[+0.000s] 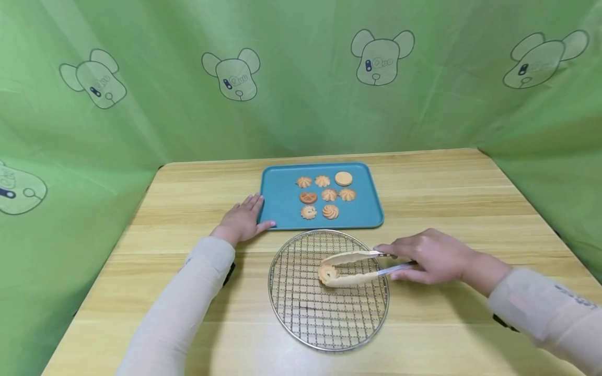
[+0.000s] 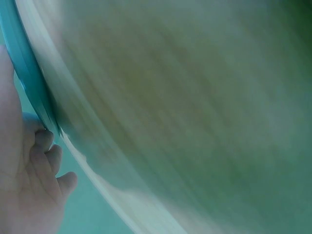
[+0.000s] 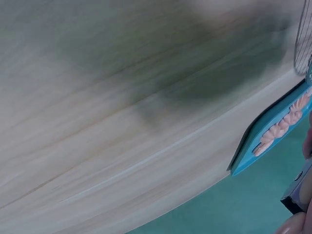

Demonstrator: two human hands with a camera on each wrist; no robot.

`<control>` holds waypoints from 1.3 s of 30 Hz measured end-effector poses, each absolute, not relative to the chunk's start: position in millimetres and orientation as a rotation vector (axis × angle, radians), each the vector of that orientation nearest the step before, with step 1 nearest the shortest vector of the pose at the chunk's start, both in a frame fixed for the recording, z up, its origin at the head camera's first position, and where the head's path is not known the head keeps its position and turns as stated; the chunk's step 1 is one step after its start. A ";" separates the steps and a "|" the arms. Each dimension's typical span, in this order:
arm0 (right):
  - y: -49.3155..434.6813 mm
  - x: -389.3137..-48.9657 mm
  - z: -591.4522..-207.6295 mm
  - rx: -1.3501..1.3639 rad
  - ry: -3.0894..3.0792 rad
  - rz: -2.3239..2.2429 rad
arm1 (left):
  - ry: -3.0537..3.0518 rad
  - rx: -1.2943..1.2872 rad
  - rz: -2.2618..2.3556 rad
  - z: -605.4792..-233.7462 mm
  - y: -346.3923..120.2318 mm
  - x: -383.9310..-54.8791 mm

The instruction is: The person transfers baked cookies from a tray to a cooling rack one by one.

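Cookie (image 1: 327, 273) is being bracketed by the tips of the tongs (image 1: 351, 280) at the round wire rack (image 1: 329, 318); whether it is being lifted clear cannot be told. The tongs are being gripped by the right hand (image 1: 431, 257). Just beyond the rack, the blue tray (image 1: 279, 196) is being touched around its near-left corner by the left hand (image 1: 241, 219), fingers extended. On it, eight other cookies (image 1: 330, 195) are being borne.

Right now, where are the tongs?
In the head view, the right hand holds the tongs over the round rack, a cookie at their tips.
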State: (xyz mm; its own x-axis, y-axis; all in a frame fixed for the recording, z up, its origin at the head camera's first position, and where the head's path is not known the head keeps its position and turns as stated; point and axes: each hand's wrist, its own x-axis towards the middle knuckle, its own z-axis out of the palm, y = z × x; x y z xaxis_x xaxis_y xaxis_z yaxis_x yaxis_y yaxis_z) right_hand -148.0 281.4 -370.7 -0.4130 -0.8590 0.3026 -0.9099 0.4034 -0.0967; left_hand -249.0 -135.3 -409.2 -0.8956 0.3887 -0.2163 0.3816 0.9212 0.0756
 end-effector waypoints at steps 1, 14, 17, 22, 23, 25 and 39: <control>280.3 -147.5 -370.7 1.588 -2.439 0.376 | 2.854 0.582 0.045 -409.2 -135.3 -249.0; 269.3 -143.6 -370.0 1.766 -2.311 0.413 | 2.859 0.584 0.040 -409.8 -135.1 -249.5; 267.7 -142.9 -369.5 1.801 -2.295 0.408 | 2.865 0.588 0.041 -409.7 -134.9 -249.5; 264.9 -141.3 -368.4 1.852 -2.292 0.410 | 2.861 0.584 0.036 -410.4 -135.1 -249.8; 264.3 -140.9 -368.1 1.862 -2.294 0.413 | 2.859 0.583 0.036 -410.8 -135.3 -250.0; 263.5 -140.1 -367.7 1.878 -2.300 0.418 | 2.856 0.580 0.034 -411.3 -135.1 -250.4; 262.7 -138.4 -368.4 1.931 -2.277 0.320 | 2.867 0.580 0.041 -412.2 -135.4 -249.8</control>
